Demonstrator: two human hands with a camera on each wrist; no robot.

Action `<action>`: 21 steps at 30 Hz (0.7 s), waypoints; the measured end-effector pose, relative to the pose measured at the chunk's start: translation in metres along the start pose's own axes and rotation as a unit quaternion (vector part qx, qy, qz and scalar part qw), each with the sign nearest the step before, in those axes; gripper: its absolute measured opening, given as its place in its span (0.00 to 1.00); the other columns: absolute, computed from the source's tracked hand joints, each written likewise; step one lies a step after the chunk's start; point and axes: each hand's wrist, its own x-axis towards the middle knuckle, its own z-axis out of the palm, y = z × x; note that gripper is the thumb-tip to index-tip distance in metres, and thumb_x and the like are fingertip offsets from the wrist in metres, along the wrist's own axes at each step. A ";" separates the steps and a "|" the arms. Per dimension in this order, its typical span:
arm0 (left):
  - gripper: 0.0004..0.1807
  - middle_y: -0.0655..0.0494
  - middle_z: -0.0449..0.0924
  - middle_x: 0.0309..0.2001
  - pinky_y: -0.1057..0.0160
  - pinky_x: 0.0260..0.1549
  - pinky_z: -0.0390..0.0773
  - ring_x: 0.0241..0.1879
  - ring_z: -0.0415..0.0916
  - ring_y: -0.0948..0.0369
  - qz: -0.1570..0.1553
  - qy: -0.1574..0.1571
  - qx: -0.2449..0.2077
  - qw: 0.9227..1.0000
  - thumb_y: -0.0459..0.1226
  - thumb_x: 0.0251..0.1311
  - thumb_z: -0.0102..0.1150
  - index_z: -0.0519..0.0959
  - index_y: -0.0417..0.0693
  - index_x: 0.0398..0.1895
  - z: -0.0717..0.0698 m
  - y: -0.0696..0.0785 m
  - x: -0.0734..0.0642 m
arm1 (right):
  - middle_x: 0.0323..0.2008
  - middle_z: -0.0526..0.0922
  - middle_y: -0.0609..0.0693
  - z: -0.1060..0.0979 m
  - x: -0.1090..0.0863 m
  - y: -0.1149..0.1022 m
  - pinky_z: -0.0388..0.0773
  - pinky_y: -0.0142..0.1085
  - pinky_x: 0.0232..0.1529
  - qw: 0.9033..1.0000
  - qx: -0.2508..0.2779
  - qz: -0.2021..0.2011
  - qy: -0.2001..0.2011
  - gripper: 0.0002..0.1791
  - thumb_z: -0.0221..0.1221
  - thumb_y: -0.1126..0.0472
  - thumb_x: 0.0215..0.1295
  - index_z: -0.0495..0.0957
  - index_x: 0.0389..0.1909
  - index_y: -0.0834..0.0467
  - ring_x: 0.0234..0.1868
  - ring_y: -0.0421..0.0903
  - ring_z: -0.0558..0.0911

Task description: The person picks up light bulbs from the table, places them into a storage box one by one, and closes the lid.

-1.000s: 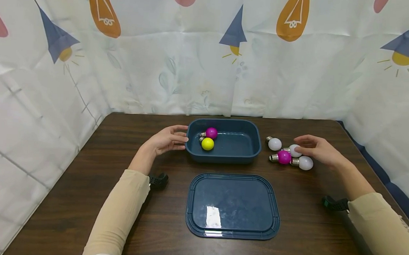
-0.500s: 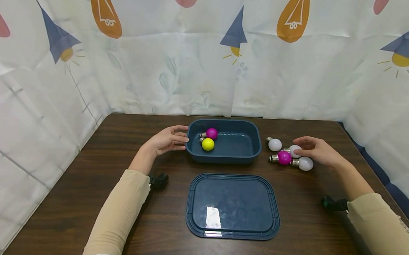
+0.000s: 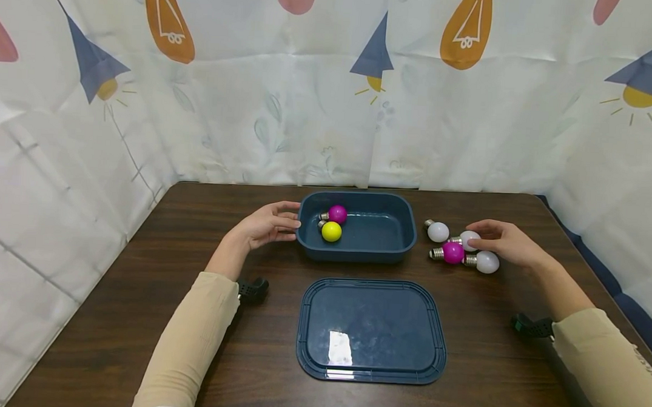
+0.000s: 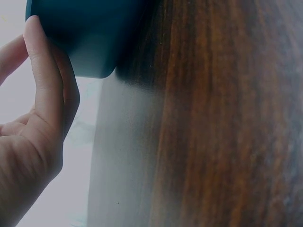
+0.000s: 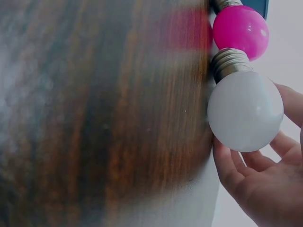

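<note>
My left hand is at the left wall of a dark blue plastic bin, its extended fingers touching the side near the rim. A magenta light bulb and a yellow light bulb lie inside the bin at its left. To the right, my right hand pinches a white light bulb between thumb and fingers, low over the table. Around it lie another white bulb, a magenta bulb and a front white bulb. That front bulb hides the pinched one in the right wrist view.
A dark blue lid lies flat on the brown wooden table, in front of the bin. A white patterned curtain hangs behind the table and along both sides.
Hardly anything differs. Both hands stay in place, the right one at the white light bulb and the left one at the bin; the head view has shifted very slightly.
</note>
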 end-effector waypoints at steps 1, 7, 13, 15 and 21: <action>0.35 0.35 0.67 0.64 0.59 0.44 0.86 0.39 0.84 0.59 0.000 0.000 0.000 1.000 0.24 0.72 0.55 0.56 0.39 0.79 0.000 0.000 0.000 | 0.66 0.70 0.68 0.000 0.000 0.000 0.72 0.55 0.59 1.000 -0.002 -0.002 0.000 0.35 0.61 0.45 0.74 0.69 0.70 0.63 0.65 0.65 0.70; 0.35 0.36 0.67 0.64 0.60 0.44 0.86 0.40 0.83 0.58 -0.001 0.001 0.000 1.000 0.24 0.72 0.55 0.56 0.39 0.79 0.000 -0.001 0.000 | 0.67 0.71 0.67 0.000 0.001 0.000 0.73 0.53 0.59 1.000 0.003 0.005 0.002 0.34 0.62 0.44 0.73 0.69 0.70 0.62 0.66 0.65 0.71; 0.35 0.34 0.65 0.67 0.60 0.44 0.86 0.41 0.83 0.58 0.000 -0.001 0.006 1.000 0.25 0.72 0.55 0.56 0.40 0.79 0.000 -0.001 0.000 | 0.67 0.71 0.67 0.001 0.000 0.001 0.73 0.53 0.59 1.000 0.011 0.002 0.002 0.35 0.62 0.44 0.73 0.69 0.70 0.62 0.66 0.65 0.70; 0.35 0.33 0.63 0.69 0.60 0.45 0.86 0.41 0.83 0.59 0.001 -0.003 0.010 1.000 0.25 0.72 0.55 0.55 0.40 0.79 0.000 -0.001 -0.001 | 0.66 0.71 0.67 0.001 0.000 0.001 0.74 0.51 0.57 1.000 0.010 -0.002 0.003 0.34 0.62 0.45 0.73 0.69 0.70 0.62 0.66 0.65 0.71; 0.36 0.32 0.60 0.72 0.60 0.46 0.86 0.42 0.83 0.58 0.001 -0.007 0.014 1.000 0.26 0.72 0.56 0.54 0.40 0.80 -0.001 0.000 -0.001 | 0.66 0.72 0.66 -0.001 -0.002 0.000 0.75 0.46 0.55 1.000 0.014 -0.004 0.004 0.33 0.62 0.46 0.74 0.69 0.70 0.62 0.66 0.65 0.71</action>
